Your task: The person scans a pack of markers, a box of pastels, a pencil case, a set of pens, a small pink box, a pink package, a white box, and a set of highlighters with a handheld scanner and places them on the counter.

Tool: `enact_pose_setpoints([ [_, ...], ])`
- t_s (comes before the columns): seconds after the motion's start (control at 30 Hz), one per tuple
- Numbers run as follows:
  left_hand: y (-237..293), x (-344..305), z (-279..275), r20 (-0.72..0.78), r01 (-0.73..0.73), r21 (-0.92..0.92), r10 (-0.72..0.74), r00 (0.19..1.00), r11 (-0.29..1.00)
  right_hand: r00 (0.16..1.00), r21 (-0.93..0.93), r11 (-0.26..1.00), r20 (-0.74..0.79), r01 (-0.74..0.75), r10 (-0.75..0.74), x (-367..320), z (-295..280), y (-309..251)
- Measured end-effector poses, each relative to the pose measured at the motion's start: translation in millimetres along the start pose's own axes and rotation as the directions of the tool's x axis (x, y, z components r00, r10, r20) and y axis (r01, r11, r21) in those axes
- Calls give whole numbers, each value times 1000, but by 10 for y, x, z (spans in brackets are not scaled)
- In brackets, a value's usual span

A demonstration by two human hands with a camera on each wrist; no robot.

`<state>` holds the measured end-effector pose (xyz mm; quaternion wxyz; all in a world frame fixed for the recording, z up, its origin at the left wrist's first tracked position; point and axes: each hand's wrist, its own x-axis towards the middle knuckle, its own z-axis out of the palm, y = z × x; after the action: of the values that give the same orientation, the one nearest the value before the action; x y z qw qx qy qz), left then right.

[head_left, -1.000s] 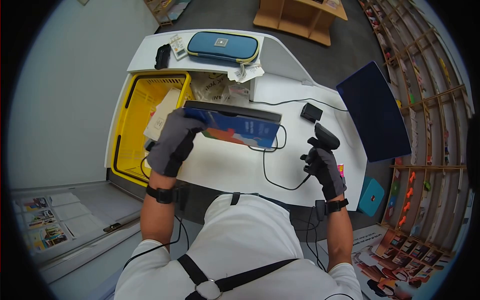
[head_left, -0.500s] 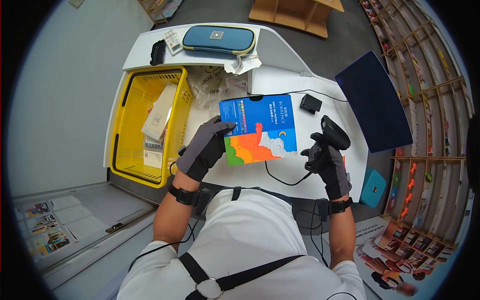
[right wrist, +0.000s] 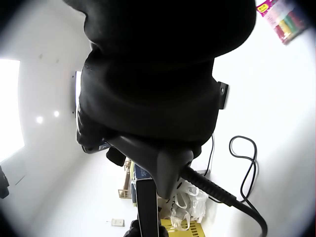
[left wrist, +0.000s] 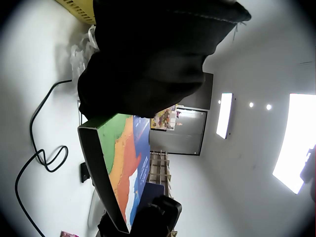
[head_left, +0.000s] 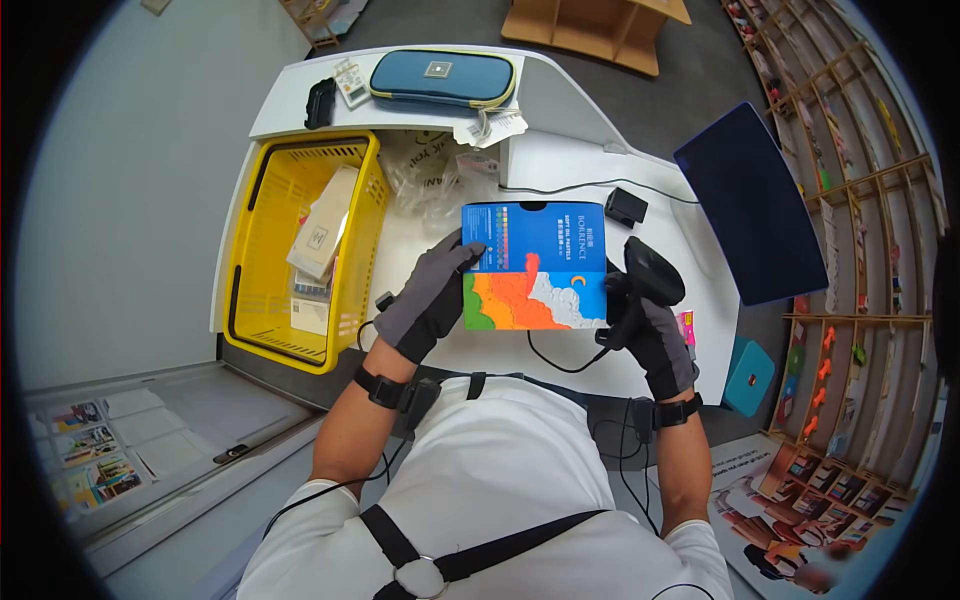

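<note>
A blue pastel box (head_left: 535,265) with a cloud picture is held up over the white counter, its printed face toward the head camera. My left hand (head_left: 430,298) grips its left edge, thumb on the front. In my right hand (head_left: 652,335) is a black corded scanner (head_left: 654,272), with fingers at the box's right edge. The left wrist view shows the box (left wrist: 126,168) below the dark left glove (left wrist: 143,59). In the right wrist view the scanner's cable (right wrist: 212,192) runs from under the right glove (right wrist: 153,84).
A yellow basket (head_left: 376,215) with several boxes stands at the left, beside clear plastic bags (head_left: 432,180). A blue case (head_left: 440,78) lies on the raised ledge. At the right are a monitor (head_left: 752,205) and a small black device (head_left: 626,206). A cable crosses the counter.
The box has come rightward from the basket side, and its picture face has turned up to the camera. The left hand moved with it; the scanner hand has shifted slightly and now meets the box's edge.
</note>
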<state>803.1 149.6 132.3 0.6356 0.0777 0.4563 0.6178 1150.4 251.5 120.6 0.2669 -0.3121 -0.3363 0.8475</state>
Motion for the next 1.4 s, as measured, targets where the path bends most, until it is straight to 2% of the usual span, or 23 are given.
enact_pose_setpoints([
  [0.07, -131, 106, -78, -1, -17, 19, 17, 1000, 1000, 999, -46, 999, 18, 29, -29, -14, 27, -13],
  [0.17, -271, 240, -170, -78, -95, 443, 144, 986, 891, 994, -137, 986, 64, 92, -84, -32, 187, -96],
  [0.2, -286, 246, -147, -77, -96, 445, 145, 986, 891, 993, -150, 985, 88, 87, -75, -50, 243, -138],
  [0.27, -340, 239, -63, -75, 35, 162, -23, 997, 986, 990, -178, 981, 131, 79, -56, -84, 344, -202],
  [0.3, -353, 225, -39, -57, 108, 16, -107, 993, 994, 990, -176, 981, 129, 80, -58, -81, 384, -208],
  [0.33, -394, 239, -95, -57, 110, 19, -109, 992, 994, 987, -195, 975, 142, 102, -75, -61, 427, -209],
  [0.4, -533, 331, -316, 61, 226, 200, -242, 968, 954, 980, -232, 961, 167, 148, -110, -3, 518, -223],
  [0.43, -541, 322, -320, 112, 271, 293, -314, 943, 917, 980, -229, 962, 163, 149, -113, 21, 609, -265],
  [0.47, -568, 283, -324, 114, 274, 296, -318, 941, 915, 983, -216, 969, 159, 121, -87, 48, 702, -322],
  [0.5, -525, 163, -239, 213, 360, 123, -379, 900, 925, 986, -202, 975, 156, 94, -62, 76, 791, -384],
  [0.57, -452, -21, -118, 424, 545, -201, -429, 798, 814, 988, -181, 981, 149, 65, -38, 103, 808, -408],
  [0.6, -469, -18, -133, 421, 547, -199, -433, 797, 813, 992, -194, 979, 118, 55, -33, 110, 770, -407],
  [0.7, -509, 15, -230, 640, 567, -312, -272, 718, 763, 997, -215, 976, 70, 29, -14, 133, 658, -372],
  [0.8, -478, 34, -319, 607, 538, -295, -280, 744, 790, 996, -330, 940, -32, -87, 81, 126, 619, -322],
  [0.87, -474, 45, -387, 589, 528, -285, -288, 755, 800, 993, -361, 925, -43, -118, 110, 107, 608, -307],
  [0.93, -482, 52, -409, 636, 547, -281, -274, 722, 789, 985, -429, 886, -80, -173, 154, 57, 601, -310],
  [1.0, -470, 26, -364, 661, 559, -277, -268, 701, 781, 986, -397, 902, -74, -168, 151, 17, 565, -265],
  [1.1, -405, -44, -300, 577, 523, -326, -273, 770, 788, 990, -338, 930, -47, -143, 135, -23, 532, -228],
  [1.23, -618, 140, -575, 638, 496, -311, -209, 741, 811, 991, -336, 933, -11, -131, 135, -42, 550, -212],
  [1.4, -658, 273, -807, 571, 465, -453, -153, 806, 760, 983, -462, 874, 21, -153, 184, -68, 594, -292],
])
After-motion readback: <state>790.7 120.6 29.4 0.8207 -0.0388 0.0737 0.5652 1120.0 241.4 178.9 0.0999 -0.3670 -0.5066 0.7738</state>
